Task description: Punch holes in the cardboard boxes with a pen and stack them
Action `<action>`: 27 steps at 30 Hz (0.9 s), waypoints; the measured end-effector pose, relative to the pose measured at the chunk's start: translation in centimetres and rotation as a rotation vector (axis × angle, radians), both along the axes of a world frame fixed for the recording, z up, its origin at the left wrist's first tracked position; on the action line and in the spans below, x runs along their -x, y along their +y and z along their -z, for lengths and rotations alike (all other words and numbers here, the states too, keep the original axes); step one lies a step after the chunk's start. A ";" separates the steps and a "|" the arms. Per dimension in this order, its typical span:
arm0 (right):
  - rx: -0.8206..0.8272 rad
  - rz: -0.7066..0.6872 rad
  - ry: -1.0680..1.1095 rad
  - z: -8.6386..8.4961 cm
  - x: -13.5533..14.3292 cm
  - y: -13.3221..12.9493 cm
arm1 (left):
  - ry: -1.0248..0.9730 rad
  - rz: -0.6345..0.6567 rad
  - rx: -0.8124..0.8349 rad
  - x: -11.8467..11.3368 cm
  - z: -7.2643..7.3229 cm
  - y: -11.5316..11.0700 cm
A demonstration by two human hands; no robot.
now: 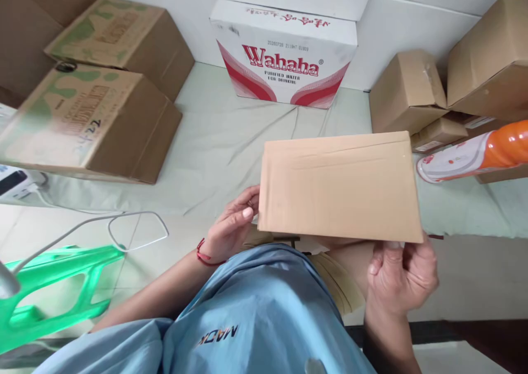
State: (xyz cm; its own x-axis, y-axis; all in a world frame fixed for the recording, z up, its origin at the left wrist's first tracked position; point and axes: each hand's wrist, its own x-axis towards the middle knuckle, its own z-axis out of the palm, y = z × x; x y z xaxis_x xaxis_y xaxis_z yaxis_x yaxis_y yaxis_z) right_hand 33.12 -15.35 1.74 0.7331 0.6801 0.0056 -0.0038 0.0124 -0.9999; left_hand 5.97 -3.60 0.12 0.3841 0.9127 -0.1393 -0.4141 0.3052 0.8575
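A plain brown cardboard box (340, 190) is held up in front of my body, above the front edge of the cloth-covered table. My right hand (402, 278) grips its lower right corner, thumb against the near edge and fingers tucked beneath. At the box's left side is my left hand (233, 220), with a red string on the wrist; its thumb lies by the box's edge and some fingertips go out of sight behind it. The underside and far side of the box are hidden.
Behind stands a white and red water carton (284, 55) on the table cloth (206, 126). Printed brown cartons (111, 126) fill the left; more brown boxes (406, 91) and an orange-and-white bottle (474, 151) stand right. A green plastic stool (61, 291) and white cable (136, 214) are at lower left.
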 end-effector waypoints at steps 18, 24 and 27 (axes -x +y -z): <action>-0.141 -0.102 0.473 1.4 -4.4 2.8 | 0.582 0.199 -1.247 -1.5 -2.8 -2.4; -0.085 -0.121 0.372 0.0 -1.8 2.9 | 0.478 0.034 -1.222 -0.5 -3.2 -0.5; -0.102 -0.066 0.198 -1.1 -0.4 2.4 | 0.512 -0.183 -1.093 0.7 -3.4 0.6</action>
State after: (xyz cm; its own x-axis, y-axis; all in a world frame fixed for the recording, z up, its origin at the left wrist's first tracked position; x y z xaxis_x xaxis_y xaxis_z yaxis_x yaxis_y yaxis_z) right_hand 33.57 -12.97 2.85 0.6807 0.7299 -0.0629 -0.2037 0.1061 -0.9733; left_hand 5.23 -2.97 3.56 0.3633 0.6787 0.6383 0.0852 -0.7064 0.7026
